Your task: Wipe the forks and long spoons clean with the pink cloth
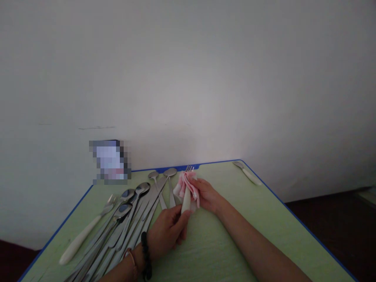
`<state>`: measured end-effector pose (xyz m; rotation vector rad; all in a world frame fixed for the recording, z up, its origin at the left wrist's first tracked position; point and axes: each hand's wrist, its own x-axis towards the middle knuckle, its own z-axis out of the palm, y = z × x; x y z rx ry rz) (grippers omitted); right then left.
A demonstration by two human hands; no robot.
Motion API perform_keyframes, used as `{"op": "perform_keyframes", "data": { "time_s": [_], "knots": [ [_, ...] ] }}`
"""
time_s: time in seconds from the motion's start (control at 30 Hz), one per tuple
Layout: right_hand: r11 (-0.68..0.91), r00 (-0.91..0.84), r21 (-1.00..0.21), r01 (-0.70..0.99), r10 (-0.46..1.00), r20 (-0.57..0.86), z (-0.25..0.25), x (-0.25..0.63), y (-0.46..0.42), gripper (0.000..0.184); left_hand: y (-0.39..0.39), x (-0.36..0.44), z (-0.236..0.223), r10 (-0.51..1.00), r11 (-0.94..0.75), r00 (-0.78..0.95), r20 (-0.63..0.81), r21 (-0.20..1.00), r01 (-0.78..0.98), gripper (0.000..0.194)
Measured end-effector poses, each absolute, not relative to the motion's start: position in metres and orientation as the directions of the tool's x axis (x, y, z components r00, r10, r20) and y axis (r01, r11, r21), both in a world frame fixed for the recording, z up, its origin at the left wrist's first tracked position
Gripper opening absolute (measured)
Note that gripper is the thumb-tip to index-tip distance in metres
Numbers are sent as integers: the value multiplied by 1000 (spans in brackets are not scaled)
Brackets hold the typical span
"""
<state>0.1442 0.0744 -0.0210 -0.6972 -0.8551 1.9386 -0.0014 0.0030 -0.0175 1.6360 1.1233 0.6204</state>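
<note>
A fork with a pale cream handle [186, 201] is held up over the table, its metal tines pointing away from me. My left hand [167, 230] grips the lower end of that handle. Around the fork's neck, my right hand [205, 194] pinches a pink and white cloth [185, 184], which hides the middle of the fork. Left of my hands lies a loose pile of metal spoons [142, 188] and knives [147, 213]. Another cream-handled fork [85, 237] lies at the pile's left side.
The green table [226, 223] has a blue edge and stands against a pale wall [188, 78]. One more cream-handled fork [249, 175] lies at the far right corner. A blurred-out phone-like device [110, 160] leans at the far left corner.
</note>
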Motion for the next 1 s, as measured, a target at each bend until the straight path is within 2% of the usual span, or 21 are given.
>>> {"op": "perform_keyframes", "data": {
  "time_s": [0.13, 0.37, 0.73, 1.0],
  "knots": [
    [-351, -381, -757, -552, 913, -147, -22, 142, 77, 28, 2, -1, -14, 893, -84, 437, -112, 910, 405, 36],
    [-222, -205, -700, -679, 973, -109, -24, 141, 82, 27, 2, -2, -11, 903, -15, 405, -142, 933, 360, 42],
    [-271, -288, -747, -608, 951, -111, -23, 141, 78, 28, 1, -1, -14, 903, -30, 414, -115, 944, 328, 36],
    [-297, -308, -770, -565, 941, -137, -23, 139, 76, 27, 0, 0, -9, 899, -59, 428, -93, 942, 329, 19]
  ]
}}
